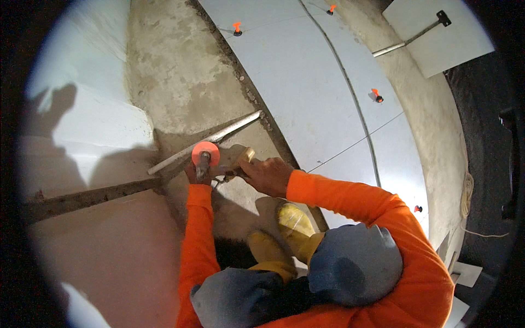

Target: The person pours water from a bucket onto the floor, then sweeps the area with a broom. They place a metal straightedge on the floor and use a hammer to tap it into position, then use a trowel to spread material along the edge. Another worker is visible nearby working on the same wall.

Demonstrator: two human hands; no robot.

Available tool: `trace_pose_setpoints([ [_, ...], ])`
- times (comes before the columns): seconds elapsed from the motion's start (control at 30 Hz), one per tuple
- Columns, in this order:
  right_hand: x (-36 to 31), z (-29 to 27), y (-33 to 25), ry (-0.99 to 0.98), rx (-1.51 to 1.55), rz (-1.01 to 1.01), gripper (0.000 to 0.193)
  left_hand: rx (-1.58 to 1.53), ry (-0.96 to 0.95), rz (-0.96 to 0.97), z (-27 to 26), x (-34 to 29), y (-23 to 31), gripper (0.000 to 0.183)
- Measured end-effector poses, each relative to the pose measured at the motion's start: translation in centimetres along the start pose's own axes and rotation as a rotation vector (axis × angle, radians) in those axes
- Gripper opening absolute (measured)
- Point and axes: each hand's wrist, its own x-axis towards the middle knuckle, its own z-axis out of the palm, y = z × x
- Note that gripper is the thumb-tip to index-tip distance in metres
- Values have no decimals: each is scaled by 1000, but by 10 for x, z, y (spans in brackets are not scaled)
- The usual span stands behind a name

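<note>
In front of my yellow boots (295, 221), my left hand (192, 174) is closed around a chisel with a round orange hand guard (205, 148). The dark metal end (203, 164) of the chisel points up toward me. Close on its right, my right hand (268, 175) grips a tool with a pale wooden handle (248, 156); its working end is hard to make out between the hands. Just beyond the guard, a long pale bar (229, 127) lies slantwise on the rough concrete floor (175, 82). The chisel's tip is hidden.
Large light grey tiles (290, 71) cover the floor to the right, with orange tile-levelling clips (237, 28) standing in their joints. A white wall panel (93, 158) rises on the left. A loose tile (443, 44) and a coiled cord (466, 197) are at the far right.
</note>
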Motion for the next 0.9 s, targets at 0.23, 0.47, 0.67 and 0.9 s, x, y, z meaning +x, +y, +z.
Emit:
trace_pose_setpoints([
  [0.23, -34, 18, -18, -234, 304, 25, 40, -26, 87, -73, -9, -62, 11, 8],
  [0.47, -19, 8, -23, -52, 501, -42, 48, 25, 48, 27, 11, 13, 27, 12],
  [0.67, -26, 1, -20, 213, 547, -100, 33, -11, 190, 20, 22, 8, 39, 15],
  [0.9, -51, 8, -7, 97, 598, 1, 29, -186, 536, -119, 0, -21, 64, 22],
])
